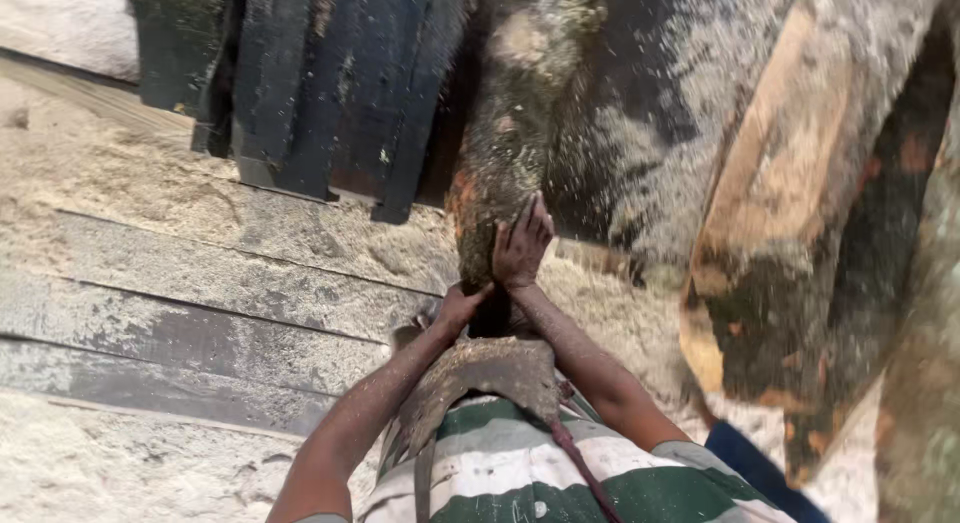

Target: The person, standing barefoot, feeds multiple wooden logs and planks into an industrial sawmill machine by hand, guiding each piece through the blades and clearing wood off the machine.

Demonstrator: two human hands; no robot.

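Log (505, 173), sawdust-coated, with patches of orange bark near its lower end, stands close to upright directly in front of the person, its upper part running up out of view and its lower end hidden behind the hands and the apron.

Right hand (520, 248) lies flat against the lower face of the log, fingers extended upward and slightly spread; the palm is in contact, and the grip is open, not closed around the wood. Left hand (462, 305) sits lower, at the base of the log, with the fingers curled toward it. Whether this grip fully closes on the wood cannot be told, as the underside is hidden.

Judged from this position, the log is braced and steadied by both hands but not lifted clear. No cut face shows on it, so working of this piece appears not yet begun.

A worn leather apron (480, 378) covers the person's green-and-white striped shirt (520, 473), just below the hands.

To the left, grey planks (200, 323) form the floor, heavily covered with sawdust (120, 183). Dark blue-black boards (300, 83) lean upright behind them. To the right, a large squared timber (790, 183) with a pale sawn face and bark remnants stands well apart from the hands.
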